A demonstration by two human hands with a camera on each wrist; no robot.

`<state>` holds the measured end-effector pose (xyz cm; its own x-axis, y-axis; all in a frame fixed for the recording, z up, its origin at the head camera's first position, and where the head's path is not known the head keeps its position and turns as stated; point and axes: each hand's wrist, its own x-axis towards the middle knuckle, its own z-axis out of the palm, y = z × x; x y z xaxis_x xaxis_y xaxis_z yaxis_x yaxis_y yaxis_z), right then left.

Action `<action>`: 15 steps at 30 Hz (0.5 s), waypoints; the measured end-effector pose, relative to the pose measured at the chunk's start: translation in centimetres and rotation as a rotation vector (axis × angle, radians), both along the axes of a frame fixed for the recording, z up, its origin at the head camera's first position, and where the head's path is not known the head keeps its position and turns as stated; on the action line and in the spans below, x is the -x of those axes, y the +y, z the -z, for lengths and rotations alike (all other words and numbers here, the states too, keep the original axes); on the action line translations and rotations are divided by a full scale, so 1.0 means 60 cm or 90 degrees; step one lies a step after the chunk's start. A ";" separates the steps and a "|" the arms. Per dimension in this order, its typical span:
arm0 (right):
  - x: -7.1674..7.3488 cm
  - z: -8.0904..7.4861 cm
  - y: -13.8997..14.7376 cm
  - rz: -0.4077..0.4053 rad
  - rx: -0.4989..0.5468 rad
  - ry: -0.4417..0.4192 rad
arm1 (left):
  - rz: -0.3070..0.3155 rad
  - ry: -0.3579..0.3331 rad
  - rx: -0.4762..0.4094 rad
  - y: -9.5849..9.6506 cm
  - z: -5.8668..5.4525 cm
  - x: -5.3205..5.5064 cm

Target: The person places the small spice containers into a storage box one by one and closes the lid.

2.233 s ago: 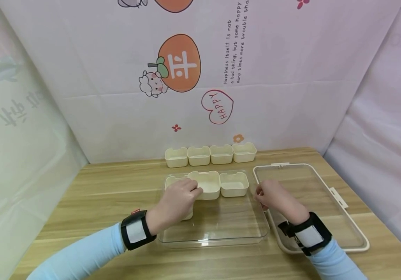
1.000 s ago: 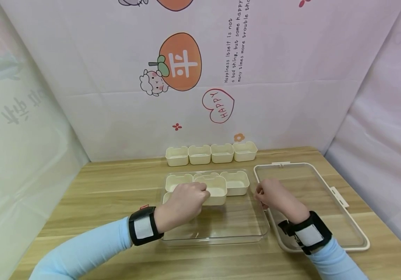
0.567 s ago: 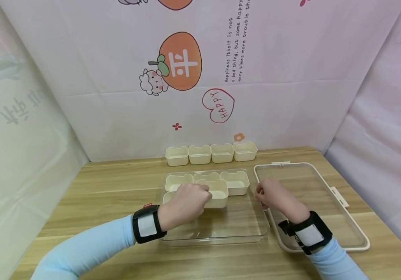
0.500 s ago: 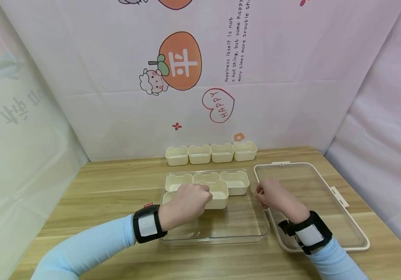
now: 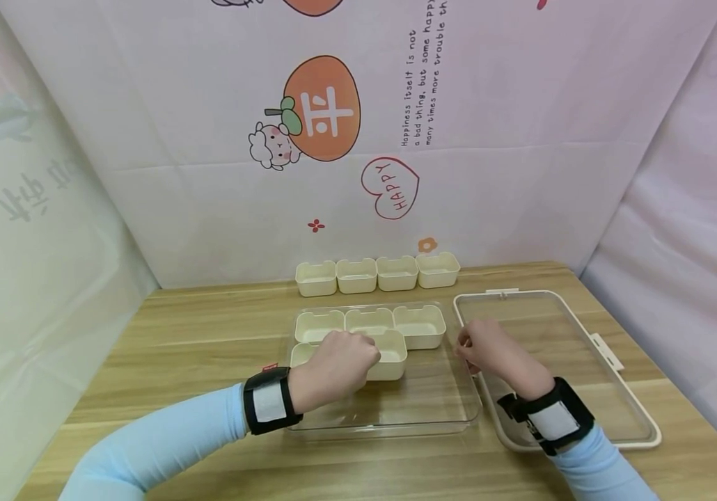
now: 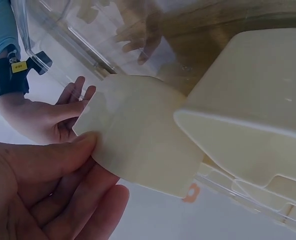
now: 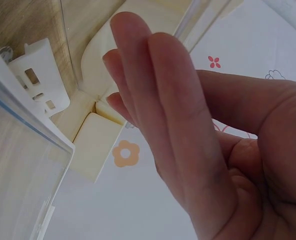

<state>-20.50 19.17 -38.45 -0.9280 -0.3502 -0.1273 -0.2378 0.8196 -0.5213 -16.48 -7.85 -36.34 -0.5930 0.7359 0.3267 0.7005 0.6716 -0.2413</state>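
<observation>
Clock centred on the transparent box (image 5: 390, 424), 12 toward the printed backdrop (image 5: 208, 174); box sits on the wood-grain counter (image 5: 202, 323).

Left hand (image 5: 336, 369) reaches in from 8 o'clock and pinches one wall of a cream bin (image 5: 388, 358); left wrist view has the thumb (image 6: 85, 145) on the wall's near face, fingers bent behind it; the bin — mouth up — lies near the box's middle; whether its base meets the box floor cannot be told.

Three more bins (image 5: 369, 321) stand side by side along the box's 12 o'clock side; the pinched bin is just in front of them, hiding part of the middle one; a front-left bin (image 5: 302, 353) sits toward 9 o'clock, mostly covered by the left hand.

Right hand (image 5: 498, 355) at 3 o'clock, beside the box wall, well apart from the left; its fingers lie long and together in the right wrist view, holding nothing — contact with the wall cannot be told.

Beyond the box at 12, four small bins (image 5: 357, 278) in a row on the counter; at 3, a pale-rimmed lid (image 5: 559, 362) lying flat, partly under the right forearm; side clip (image 5: 606, 353) at its outer edge; light-blue sleeves (image 5: 158, 435), black wristbands (image 5: 271, 402) on both arms.
</observation>
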 end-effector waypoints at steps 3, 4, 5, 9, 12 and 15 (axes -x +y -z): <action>-0.001 0.000 0.000 0.000 -0.002 0.002 | -0.004 -0.012 0.005 0.001 0.002 0.000; -0.001 0.000 0.000 -0.001 -0.002 0.002 | -0.005 -0.015 0.006 0.001 0.002 0.000; -0.001 0.000 0.000 -0.001 -0.001 0.002 | -0.006 -0.018 0.008 0.002 0.003 0.001; -0.001 0.000 -0.001 0.004 0.005 -0.001 | -0.008 -0.021 0.013 0.002 0.007 0.002; -0.001 0.000 -0.001 0.006 0.003 0.002 | -0.009 -0.023 0.018 0.002 0.011 0.004; 0.000 0.000 -0.001 0.005 0.002 0.004 | -0.010 -0.032 0.023 0.003 0.014 0.005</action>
